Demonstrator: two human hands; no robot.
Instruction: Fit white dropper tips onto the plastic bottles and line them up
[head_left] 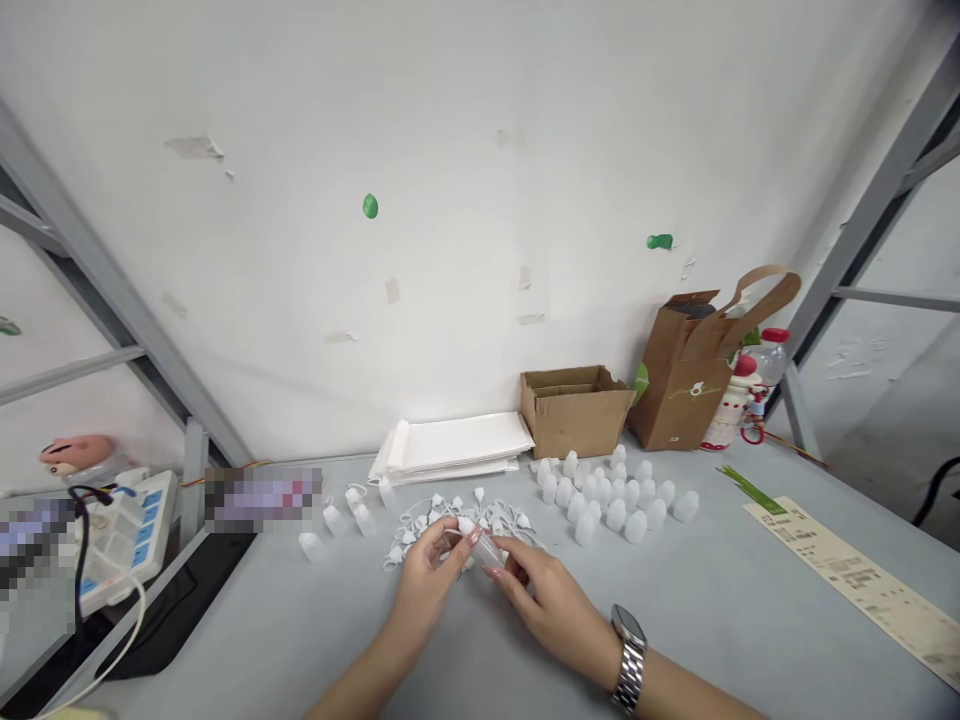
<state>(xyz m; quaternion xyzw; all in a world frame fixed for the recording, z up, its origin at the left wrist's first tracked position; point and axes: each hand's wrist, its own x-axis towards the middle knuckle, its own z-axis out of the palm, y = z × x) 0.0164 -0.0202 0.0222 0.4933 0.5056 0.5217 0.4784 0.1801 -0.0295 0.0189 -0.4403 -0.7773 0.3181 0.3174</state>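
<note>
A small translucent plastic bottle is tilted between my two hands. My right hand is closed around its body with thumb and fingers. My left hand pinches the white cap at the bottle's upper end; whether the cap is fully seated cannot be seen. Just behind my hands lies a loose pile of white caps with looped straps, partly hidden by my fingers. To the right stands a cluster of several translucent bottles. At left, several similar bottles with white tops stand or lie apart.
White flat packets are stacked at the wall beside a cardboard box. Further right are a brown paper bag, a drink bottle and a printed paper strip. A power strip and cables lie left.
</note>
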